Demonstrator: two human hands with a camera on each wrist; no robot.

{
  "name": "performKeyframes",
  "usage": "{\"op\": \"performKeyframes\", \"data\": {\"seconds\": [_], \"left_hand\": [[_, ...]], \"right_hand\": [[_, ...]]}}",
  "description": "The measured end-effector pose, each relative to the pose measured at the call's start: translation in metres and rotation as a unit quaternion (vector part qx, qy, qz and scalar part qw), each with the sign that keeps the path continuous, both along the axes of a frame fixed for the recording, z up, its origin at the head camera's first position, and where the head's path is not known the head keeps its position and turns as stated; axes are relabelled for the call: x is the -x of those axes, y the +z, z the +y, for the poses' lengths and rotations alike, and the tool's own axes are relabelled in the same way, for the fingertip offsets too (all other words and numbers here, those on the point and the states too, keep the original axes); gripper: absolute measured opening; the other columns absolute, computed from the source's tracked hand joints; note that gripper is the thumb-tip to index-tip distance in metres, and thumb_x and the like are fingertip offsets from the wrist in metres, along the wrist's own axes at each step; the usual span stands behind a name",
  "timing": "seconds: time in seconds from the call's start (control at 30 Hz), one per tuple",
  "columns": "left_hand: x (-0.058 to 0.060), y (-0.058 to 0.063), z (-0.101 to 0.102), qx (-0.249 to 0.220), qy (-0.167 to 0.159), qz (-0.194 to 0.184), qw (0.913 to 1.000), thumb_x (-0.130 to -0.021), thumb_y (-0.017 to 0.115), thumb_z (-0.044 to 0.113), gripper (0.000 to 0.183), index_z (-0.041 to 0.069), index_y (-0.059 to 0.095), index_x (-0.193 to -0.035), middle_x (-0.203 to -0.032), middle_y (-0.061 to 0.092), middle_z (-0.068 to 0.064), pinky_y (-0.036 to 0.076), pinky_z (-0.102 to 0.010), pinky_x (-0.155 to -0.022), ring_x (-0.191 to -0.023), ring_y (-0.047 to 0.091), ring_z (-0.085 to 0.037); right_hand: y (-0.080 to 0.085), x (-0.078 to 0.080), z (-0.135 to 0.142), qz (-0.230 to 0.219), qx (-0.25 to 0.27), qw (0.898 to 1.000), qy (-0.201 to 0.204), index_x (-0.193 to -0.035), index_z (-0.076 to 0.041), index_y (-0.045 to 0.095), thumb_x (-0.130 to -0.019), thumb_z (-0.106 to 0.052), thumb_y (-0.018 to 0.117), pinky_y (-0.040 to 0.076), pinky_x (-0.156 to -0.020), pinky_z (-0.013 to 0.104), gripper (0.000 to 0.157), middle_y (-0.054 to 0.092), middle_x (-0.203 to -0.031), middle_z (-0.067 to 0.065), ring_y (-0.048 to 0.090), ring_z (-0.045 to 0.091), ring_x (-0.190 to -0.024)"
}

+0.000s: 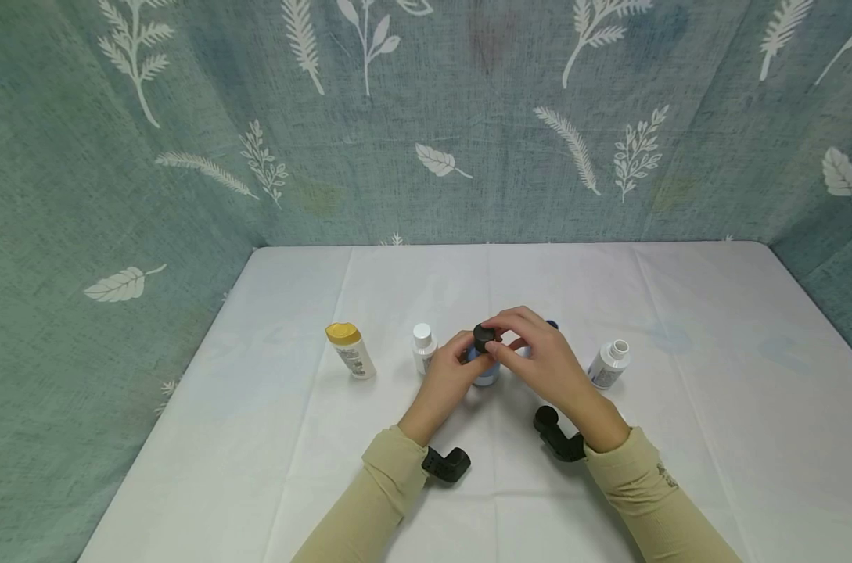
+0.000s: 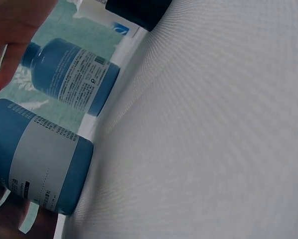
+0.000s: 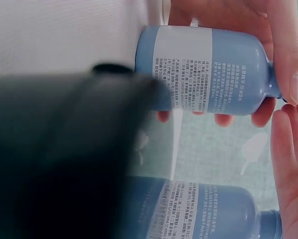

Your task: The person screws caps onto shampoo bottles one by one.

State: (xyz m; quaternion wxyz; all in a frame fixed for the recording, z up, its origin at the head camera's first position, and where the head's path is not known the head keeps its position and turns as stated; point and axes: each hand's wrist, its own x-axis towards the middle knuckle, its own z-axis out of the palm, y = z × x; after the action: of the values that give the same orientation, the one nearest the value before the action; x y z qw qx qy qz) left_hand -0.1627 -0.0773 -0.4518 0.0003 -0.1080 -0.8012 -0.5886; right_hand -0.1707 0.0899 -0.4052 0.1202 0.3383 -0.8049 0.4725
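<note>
Centre tabletop, a blue bottle stands upright, left hand wrapped round it, right hand pinching its black cap! Beside it, a second blue bottle; a white-capped bottle left, an open white bottle right.

Fingers of the left hand against a rounded blue bottle with a pale label, another blue bottle with printed label near it, right hand by the latter's neck, black object at top edge, white woven tablecloth, teal leaf-patterned fabric behind.
</note>
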Motion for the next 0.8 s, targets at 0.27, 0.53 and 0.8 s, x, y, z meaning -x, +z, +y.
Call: {"op": "performKeyframes", "data": {"seconds": [0.27, 0.53, 0.8], "left_hand": [[0.0005, -0.0011, 0.0003, -0.005, 0.0, 0.022, 0.9998, -0.08, 0.06, 0.046, 0.03, 0.033, 0.061, -0.107, -0.107, 0.057, 0.014, 0.041, -0.032, -0.086, -0.104, 0.05, -0.005], [0.0001, -0.0009, 0.0003, -0.001, 0.002, 0.017, 0.9998, -0.081, 0.062, 0.039, 0.026, 0.034, 0.061, -0.106, -0.107, 0.057, 0.016, 0.042, -0.031, -0.085, -0.104, 0.05, -0.004], [0.0008, -0.0013, 0.0006, 0.0, 0.0, 0.026, 0.9997, -0.081, 0.061, 0.04, 0.026, 0.032, 0.061, -0.107, -0.106, 0.057, 0.014, 0.042, -0.031, -0.085, -0.104, 0.05, -0.004]], "right_hand": [[-0.0023, 0.0003, -0.0006, -0.037, -0.003, 0.999, 0.02, -0.121, -0.013, 0.05, -0.085, -0.019, 0.06, 0.047, -0.075, 0.024, 0.037, 0.053, -0.117, -0.003, 0.05, 0.011, -0.107], [-0.0032, 0.0003, -0.001, -0.037, -0.008, 0.999, 0.028, -0.119, -0.016, 0.054, -0.086, -0.011, 0.059, 0.047, -0.074, 0.025, 0.034, 0.055, -0.117, -0.006, 0.053, 0.01, -0.101], [-0.0024, 0.0009, -0.0005, -0.023, -0.019, 0.999, 0.024, -0.117, -0.016, 0.056, -0.084, -0.013, 0.061, 0.048, -0.072, 0.024, 0.033, 0.055, -0.115, -0.005, 0.052, 0.009, -0.1]]}}
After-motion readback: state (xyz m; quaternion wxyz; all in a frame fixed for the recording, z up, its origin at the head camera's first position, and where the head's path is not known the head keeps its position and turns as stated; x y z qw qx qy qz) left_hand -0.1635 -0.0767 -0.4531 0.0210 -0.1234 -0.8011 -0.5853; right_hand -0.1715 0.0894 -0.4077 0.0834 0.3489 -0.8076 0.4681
